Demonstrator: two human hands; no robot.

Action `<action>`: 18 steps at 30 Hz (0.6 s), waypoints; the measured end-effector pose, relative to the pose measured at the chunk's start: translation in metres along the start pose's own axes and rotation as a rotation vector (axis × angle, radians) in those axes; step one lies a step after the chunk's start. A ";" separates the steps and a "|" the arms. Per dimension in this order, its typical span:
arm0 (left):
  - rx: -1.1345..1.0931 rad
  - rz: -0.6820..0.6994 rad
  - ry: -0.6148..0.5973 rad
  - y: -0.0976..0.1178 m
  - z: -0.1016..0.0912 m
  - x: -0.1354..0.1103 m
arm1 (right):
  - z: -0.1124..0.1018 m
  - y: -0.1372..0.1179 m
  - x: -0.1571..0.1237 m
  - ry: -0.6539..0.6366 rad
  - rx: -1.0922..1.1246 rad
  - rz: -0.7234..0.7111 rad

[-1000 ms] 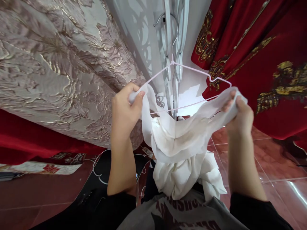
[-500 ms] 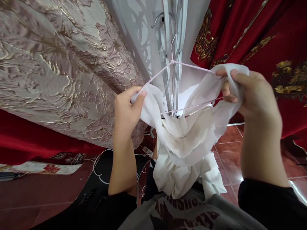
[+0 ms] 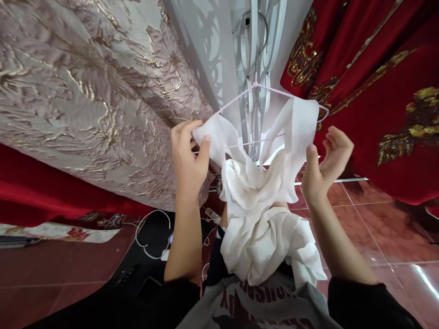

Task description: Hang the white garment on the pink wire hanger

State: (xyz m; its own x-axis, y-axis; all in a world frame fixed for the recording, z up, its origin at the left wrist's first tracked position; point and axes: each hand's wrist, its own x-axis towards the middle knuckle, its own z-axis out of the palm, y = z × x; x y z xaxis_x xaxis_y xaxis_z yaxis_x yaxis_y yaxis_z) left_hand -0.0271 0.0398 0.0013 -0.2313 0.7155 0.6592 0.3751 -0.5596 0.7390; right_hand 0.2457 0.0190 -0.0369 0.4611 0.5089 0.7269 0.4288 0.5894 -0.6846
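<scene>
A sheer white garment hangs from a thin pale pink hanger with a metal hook. Its lower part is bunched in folds over my lap. At the left shoulder of the garment, my left hand has its thumb and fingers apart around the fabric, touching it loosely. Off to the right of the other shoulder, my right hand is open, its curled fingers clear of the cloth. The hanger's right end sticks out past that shoulder.
White scrollwork rails stand behind the hanger. Pink-gold brocade hangs on the left, red cloth with gold embroidery on the right. A black surface with white cables lies at lower left, above the red tiled floor.
My right hand has let go of the garment's right shoulder and drawn away, so the hanger's end shows. My left thumb and fingers have spread slightly. The view has shifted a little.
</scene>
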 end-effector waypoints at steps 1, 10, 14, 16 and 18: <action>0.000 0.025 0.044 -0.004 0.003 -0.007 | 0.004 -0.003 -0.002 -0.005 0.003 -0.067; -0.056 -0.145 0.149 -0.023 0.026 -0.053 | 0.058 0.009 0.001 -0.757 -0.119 -0.145; -0.132 -0.222 0.086 -0.018 0.023 -0.045 | 0.052 0.014 -0.015 -0.616 -0.157 -0.127; -0.175 -0.275 0.033 -0.014 0.020 -0.041 | 0.047 0.012 -0.022 -0.580 -0.162 -0.129; -0.202 -0.298 -0.017 -0.008 0.018 -0.040 | 0.045 0.010 -0.027 -0.559 -0.163 -0.110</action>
State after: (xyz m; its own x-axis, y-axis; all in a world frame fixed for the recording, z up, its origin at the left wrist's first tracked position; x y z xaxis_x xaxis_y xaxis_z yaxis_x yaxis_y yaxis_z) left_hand -0.0050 0.0230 -0.0335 -0.2883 0.8657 0.4092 0.1082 -0.3952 0.9122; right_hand 0.2025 0.0394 -0.0603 -0.0532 0.7299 0.6815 0.5852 0.5758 -0.5710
